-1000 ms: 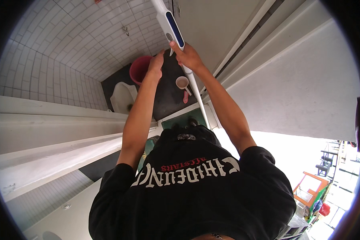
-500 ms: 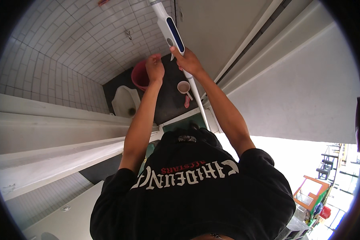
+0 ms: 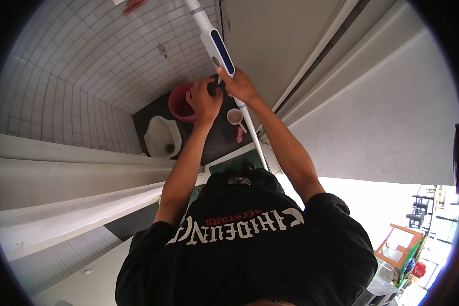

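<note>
My right hand (image 3: pixel 241 85) is closed around a long white tool (image 3: pixel 212 38) with a dark blue panel, a grey button and a small trigger. My thumb lies beside the button. The tool's thin white pole (image 3: pixel 253 131) slants down toward my body, and its upper end leaves the picture. Just left of the handle, my left hand (image 3: pixel 206 104) is empty, its fingers apart and bent. Behind that hand stands a red bucket (image 3: pixel 174 104), partly hidden by it. A squat toilet (image 3: pixel 161 135) lies to the left of my left forearm.
A pale dipper (image 3: pixel 235 116) and a pink-red item (image 3: pixel 239 134) lie on the dark floor (image 3: pixel 216 145). White tiled walls (image 3: pixel 81 66) rise on the left. To the right is a pale door panel (image 3: pixel 275 35). A doorsill (image 3: pixel 229 154) is near my body.
My left hand has moved right toward the tool's handle, and its fingers have spread. My right hand keeps its grip; hand and tool have shifted slightly downward.
</note>
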`<state>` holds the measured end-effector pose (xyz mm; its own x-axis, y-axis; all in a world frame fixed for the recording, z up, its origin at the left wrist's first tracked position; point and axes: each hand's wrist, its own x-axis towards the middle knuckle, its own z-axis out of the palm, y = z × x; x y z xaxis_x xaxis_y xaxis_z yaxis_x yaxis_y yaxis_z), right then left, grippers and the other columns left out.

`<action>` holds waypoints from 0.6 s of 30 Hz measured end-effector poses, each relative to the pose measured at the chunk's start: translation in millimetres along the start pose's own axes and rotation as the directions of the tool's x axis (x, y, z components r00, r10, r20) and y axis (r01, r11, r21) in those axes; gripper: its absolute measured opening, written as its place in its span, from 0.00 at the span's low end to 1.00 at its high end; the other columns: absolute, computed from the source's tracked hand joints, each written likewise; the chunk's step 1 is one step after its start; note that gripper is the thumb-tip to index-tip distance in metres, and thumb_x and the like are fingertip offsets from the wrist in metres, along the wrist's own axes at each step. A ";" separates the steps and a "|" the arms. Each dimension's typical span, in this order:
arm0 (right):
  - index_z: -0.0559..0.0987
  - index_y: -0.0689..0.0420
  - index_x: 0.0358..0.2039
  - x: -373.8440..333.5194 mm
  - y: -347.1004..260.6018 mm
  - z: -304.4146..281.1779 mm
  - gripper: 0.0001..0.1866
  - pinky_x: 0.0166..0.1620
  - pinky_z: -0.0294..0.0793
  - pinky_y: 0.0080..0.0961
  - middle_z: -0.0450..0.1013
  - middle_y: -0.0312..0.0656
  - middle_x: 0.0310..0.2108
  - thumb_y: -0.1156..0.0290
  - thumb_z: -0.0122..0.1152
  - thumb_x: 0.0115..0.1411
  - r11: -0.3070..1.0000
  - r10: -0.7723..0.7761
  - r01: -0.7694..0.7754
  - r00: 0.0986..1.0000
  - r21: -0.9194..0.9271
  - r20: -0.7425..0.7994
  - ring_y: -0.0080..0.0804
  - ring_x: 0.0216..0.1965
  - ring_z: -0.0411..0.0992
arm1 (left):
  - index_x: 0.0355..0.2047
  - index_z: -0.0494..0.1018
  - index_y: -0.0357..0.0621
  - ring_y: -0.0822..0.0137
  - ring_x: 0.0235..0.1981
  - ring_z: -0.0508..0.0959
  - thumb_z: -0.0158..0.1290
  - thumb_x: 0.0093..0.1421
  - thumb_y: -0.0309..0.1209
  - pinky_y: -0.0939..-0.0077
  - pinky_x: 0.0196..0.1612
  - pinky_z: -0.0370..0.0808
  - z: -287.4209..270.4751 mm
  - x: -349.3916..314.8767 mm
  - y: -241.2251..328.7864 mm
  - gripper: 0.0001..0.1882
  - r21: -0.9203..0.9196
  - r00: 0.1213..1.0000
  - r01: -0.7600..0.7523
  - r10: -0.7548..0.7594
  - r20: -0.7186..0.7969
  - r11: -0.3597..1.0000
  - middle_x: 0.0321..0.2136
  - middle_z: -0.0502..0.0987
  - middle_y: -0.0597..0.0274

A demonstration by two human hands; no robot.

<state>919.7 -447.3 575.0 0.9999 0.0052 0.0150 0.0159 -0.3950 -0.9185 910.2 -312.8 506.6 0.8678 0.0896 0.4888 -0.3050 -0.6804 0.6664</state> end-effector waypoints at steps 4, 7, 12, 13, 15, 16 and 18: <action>0.71 0.62 0.30 -1.9 -4.1 -2.1 0.39 0.20 0.70 0.24 0.67 0.38 0.14 0.29 0.47 0.57 1.000 -0.001 0.001 1.000 0.001 0.018 0.25 0.15 0.70 | 0.46 0.72 0.54 0.56 0.54 0.69 0.60 0.51 0.37 0.40 0.58 0.56 3.7 -2.8 -0.7 0.21 -0.011 0.998 0.059 -0.059 0.003 0.998 0.47 0.72 0.63; 0.71 0.63 0.31 -1.1 -4.8 -2.7 0.40 0.20 0.69 0.24 0.67 0.38 0.14 0.29 0.48 0.57 1.000 0.011 -0.011 1.000 -0.014 0.005 0.25 0.15 0.70 | 0.47 0.72 0.54 0.56 0.54 0.70 0.61 0.51 0.38 0.41 0.58 0.57 6.4 -3.9 -3.8 0.22 -0.011 0.996 0.086 -0.086 0.018 0.996 0.47 0.73 0.63; 0.75 0.68 0.35 -1.4 -9.0 -7.4 0.47 0.27 0.74 0.29 0.74 0.44 0.21 0.25 0.50 0.50 0.999 0.040 -0.040 0.999 0.005 0.025 0.32 0.21 0.75 | 0.45 0.73 0.54 0.57 0.53 0.71 0.61 0.51 0.39 0.42 0.57 0.57 7.3 -2.4 -0.4 0.20 -0.027 0.997 0.073 -0.073 0.005 0.997 0.45 0.73 0.63; 0.75 0.68 0.35 0.8 -3.8 -7.8 0.47 0.27 0.74 0.29 0.74 0.44 0.21 0.25 0.50 0.50 0.999 0.040 -0.040 0.999 0.002 0.023 0.32 0.21 0.75 | 0.43 0.74 0.54 0.57 0.52 0.71 0.61 0.52 0.40 0.43 0.58 0.57 7.7 -1.3 5.1 0.18 -0.033 0.998 0.058 -0.058 0.005 0.998 0.45 0.74 0.64; 0.76 0.67 0.35 5.0 2.0 -4.8 0.46 0.29 0.75 0.30 0.75 0.45 0.21 0.26 0.50 0.51 0.998 0.055 -0.055 0.998 0.002 0.003 0.34 0.21 0.75 | 0.42 0.75 0.52 0.58 0.50 0.72 0.60 0.53 0.39 0.44 0.56 0.58 7.6 2.4 13.2 0.16 0.023 0.999 -0.024 0.025 -0.038 0.999 0.43 0.75 0.64; 0.76 0.67 0.35 4.8 1.3 -4.3 0.46 0.29 0.75 0.30 0.75 0.45 0.21 0.26 0.50 0.51 0.999 0.053 -0.053 0.999 0.003 0.007 0.34 0.21 0.75 | 0.40 0.76 0.51 0.59 0.48 0.73 0.58 0.55 0.38 0.45 0.55 0.60 6.4 4.2 14.8 0.13 0.085 0.991 -0.103 0.109 -0.074 0.991 0.40 0.75 0.64; 0.76 0.68 0.35 2.8 -0.5 -4.3 0.45 0.33 0.75 0.35 0.75 0.50 0.23 0.27 0.50 0.52 0.999 0.032 -0.033 0.997 0.011 0.076 0.41 0.25 0.77 | 0.38 0.76 0.49 0.60 0.45 0.74 0.57 0.56 0.36 0.50 0.52 0.62 7.3 7.6 13.2 0.10 0.146 0.986 -0.155 0.163 -0.043 0.977 0.37 0.76 0.64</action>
<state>922.5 -451.1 577.1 0.9970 0.0627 -0.0448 -0.0172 -0.3848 -0.9229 915.7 -326.4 514.9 0.7887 0.0091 0.6147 -0.3752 -0.7850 0.4930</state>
